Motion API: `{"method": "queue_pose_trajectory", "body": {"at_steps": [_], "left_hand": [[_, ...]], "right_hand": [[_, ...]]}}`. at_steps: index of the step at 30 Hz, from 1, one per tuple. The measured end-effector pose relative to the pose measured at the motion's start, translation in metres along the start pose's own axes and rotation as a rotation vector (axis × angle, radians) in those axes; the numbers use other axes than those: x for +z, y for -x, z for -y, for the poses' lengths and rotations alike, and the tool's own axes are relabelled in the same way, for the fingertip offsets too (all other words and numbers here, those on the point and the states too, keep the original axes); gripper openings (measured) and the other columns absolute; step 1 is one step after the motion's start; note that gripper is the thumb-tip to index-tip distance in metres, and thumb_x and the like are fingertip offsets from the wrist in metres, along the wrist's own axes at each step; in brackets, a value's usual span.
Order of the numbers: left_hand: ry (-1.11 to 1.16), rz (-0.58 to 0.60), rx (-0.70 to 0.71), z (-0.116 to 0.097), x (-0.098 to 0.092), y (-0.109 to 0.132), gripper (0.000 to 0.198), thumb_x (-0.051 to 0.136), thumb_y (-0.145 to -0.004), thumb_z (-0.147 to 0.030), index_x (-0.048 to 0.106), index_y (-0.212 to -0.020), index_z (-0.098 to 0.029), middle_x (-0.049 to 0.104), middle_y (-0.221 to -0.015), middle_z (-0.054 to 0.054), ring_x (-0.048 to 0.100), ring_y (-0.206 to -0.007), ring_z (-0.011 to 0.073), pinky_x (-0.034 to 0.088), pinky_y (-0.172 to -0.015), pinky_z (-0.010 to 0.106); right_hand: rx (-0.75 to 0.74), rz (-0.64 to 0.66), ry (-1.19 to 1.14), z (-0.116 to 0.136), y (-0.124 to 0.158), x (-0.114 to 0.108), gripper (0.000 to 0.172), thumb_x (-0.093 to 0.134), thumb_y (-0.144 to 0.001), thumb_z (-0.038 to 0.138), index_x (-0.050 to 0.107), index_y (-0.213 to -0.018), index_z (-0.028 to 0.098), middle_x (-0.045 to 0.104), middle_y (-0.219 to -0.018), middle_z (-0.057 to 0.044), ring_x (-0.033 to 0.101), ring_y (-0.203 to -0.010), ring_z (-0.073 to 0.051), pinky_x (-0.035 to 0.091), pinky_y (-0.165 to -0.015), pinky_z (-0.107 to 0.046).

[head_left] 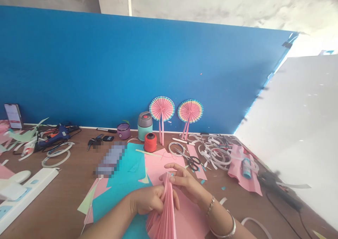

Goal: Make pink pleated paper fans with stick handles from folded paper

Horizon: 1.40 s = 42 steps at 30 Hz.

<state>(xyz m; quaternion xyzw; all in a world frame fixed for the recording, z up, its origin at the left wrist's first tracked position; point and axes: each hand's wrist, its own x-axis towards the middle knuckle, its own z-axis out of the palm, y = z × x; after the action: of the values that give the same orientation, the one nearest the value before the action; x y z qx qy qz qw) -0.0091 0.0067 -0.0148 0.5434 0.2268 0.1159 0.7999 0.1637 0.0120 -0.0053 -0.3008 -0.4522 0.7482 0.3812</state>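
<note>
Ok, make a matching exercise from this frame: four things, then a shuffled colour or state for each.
1. Pleated pink paper
2. Scissors
3. Round fans
4. Jar

A. Pink centres, teal and white edges
B. Black handles
C. Teal body, grey top
D. Gripped by the left hand, right hand at one end

Pairs: 1-D, 2-B, 3-A, 4-C

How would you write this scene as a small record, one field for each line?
left hand: grips pleated pink paper
right hand: thumb and fingers at the paper's top end; pinch firmness unclear
beneath: pink sheet and teal sheet
back: two round paper fans, upright by the blue partition
containers: purple cup; teal bottle with grey lid
tools: black-handled scissors, beyond the right hand; blue glue gun, far left
</note>
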Motion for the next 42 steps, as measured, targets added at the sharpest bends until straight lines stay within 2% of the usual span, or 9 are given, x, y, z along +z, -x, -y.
{"method": "queue_pose_trajectory", "body": {"at_steps": [4, 9, 13, 17, 20, 27, 33, 38, 42], "left_hand": [[0.029, -0.06, 0.007, -0.001, 0.002, -0.002, 0.032, 0.054, -0.043, -0.005, 0.068, -0.071, -0.016, 0.056, -0.06, -0.003, 0.047, -0.056, 0.0099, 0.033, -0.051, 0.021], [0.127, -0.11, 0.004, 0.0, 0.004, -0.004, 0.037, 0.052, -0.039, -0.001, 0.068, -0.07, -0.015, 0.058, -0.059, -0.003, 0.047, -0.055, 0.0099, 0.035, -0.054, 0.022], [0.246, -0.023, 0.061, -0.001, 0.005, -0.004, 0.045, 0.053, -0.04, -0.002, 0.067, -0.081, -0.014, 0.066, -0.072, 0.003, 0.058, -0.069, 0.0175, 0.041, -0.065, 0.028], [0.538, 0.024, 0.163, -0.005, 0.012, -0.008, 0.026, 0.057, -0.068, -0.027, 0.064, -0.086, -0.01, 0.067, -0.076, 0.01, 0.063, -0.077, 0.0255, 0.04, -0.078, 0.038], [0.657, -0.066, 0.143, -0.002, 0.017, -0.014, 0.038, 0.047, -0.082, -0.044, 0.062, -0.088, -0.009, 0.066, -0.074, 0.011, 0.065, -0.074, 0.0249, 0.04, -0.077, 0.037], [0.629, -0.159, 0.145, 0.005, 0.018, -0.016, 0.038, 0.049, -0.083, -0.048, 0.06, -0.086, -0.011, 0.063, -0.065, 0.004, 0.066, -0.064, 0.0229, 0.041, -0.07, 0.034], [0.607, -0.127, 0.138, 0.003, 0.016, -0.015, 0.036, 0.047, -0.084, -0.046, 0.058, -0.08, -0.012, 0.067, -0.071, 0.01, 0.066, -0.065, 0.0233, 0.042, -0.071, 0.036], [0.577, -0.141, 0.142, 0.004, 0.014, -0.015, 0.033, 0.052, -0.081, -0.045, 0.058, -0.084, -0.012, 0.06, -0.06, 0.002, 0.065, -0.06, 0.021, 0.042, -0.068, 0.034], [0.545, -0.114, 0.134, 0.004, 0.012, -0.015, 0.032, 0.053, -0.081, -0.045, 0.056, -0.081, -0.013, 0.053, -0.054, -0.003, 0.062, -0.053, 0.0175, 0.043, -0.069, 0.036]], "right_hand": [[-0.023, -0.063, -0.106, -0.002, -0.001, -0.003, 0.044, 0.077, -0.063, 0.016, 0.059, -0.103, 0.022, 0.059, -0.085, 0.001, 0.054, -0.07, -0.01, 0.039, -0.066, -0.023], [-0.048, -0.107, -0.1, -0.005, -0.003, -0.007, 0.043, 0.079, -0.06, 0.014, 0.063, -0.099, 0.023, 0.055, -0.089, 0.002, 0.05, -0.07, -0.007, 0.038, -0.066, -0.02], [-0.09, -0.115, -0.079, -0.005, -0.003, -0.006, 0.04, 0.079, -0.06, 0.016, 0.063, -0.096, 0.022, 0.053, -0.086, 0.002, 0.05, -0.068, -0.007, 0.039, -0.063, -0.019], [-0.123, -0.119, -0.068, -0.005, -0.003, -0.006, 0.039, 0.077, -0.064, 0.021, 0.06, -0.099, 0.023, 0.052, -0.086, 0.002, 0.043, -0.052, -0.003, 0.032, -0.043, -0.016], [-0.15, -0.129, -0.056, -0.004, -0.004, -0.006, 0.039, 0.076, -0.066, 0.024, 0.058, -0.1, 0.023, 0.05, -0.086, 0.002, 0.037, -0.045, -0.002, 0.026, -0.037, -0.016], [-0.204, -0.126, 0.002, -0.003, -0.002, -0.006, 0.04, 0.077, -0.065, 0.024, 0.059, -0.101, 0.022, 0.051, -0.091, 0.0, 0.052, -0.068, -0.009, 0.043, -0.058, -0.02], [-0.211, -0.091, 0.05, -0.004, -0.003, -0.01, 0.039, 0.076, -0.067, 0.025, 0.059, -0.102, 0.024, 0.052, -0.091, 0.0, 0.054, -0.074, -0.012, 0.043, -0.064, -0.023], [-0.218, -0.085, 0.071, -0.003, -0.003, -0.013, 0.04, 0.077, -0.066, 0.023, 0.059, -0.102, 0.024, 0.057, -0.092, -0.001, 0.054, -0.085, -0.014, 0.043, -0.074, -0.026], [-0.2, -0.05, 0.103, -0.002, -0.003, -0.016, 0.044, 0.076, -0.067, 0.023, 0.058, -0.107, 0.024, 0.061, -0.103, -0.006, 0.054, -0.094, -0.017, 0.044, -0.071, -0.027]]}}
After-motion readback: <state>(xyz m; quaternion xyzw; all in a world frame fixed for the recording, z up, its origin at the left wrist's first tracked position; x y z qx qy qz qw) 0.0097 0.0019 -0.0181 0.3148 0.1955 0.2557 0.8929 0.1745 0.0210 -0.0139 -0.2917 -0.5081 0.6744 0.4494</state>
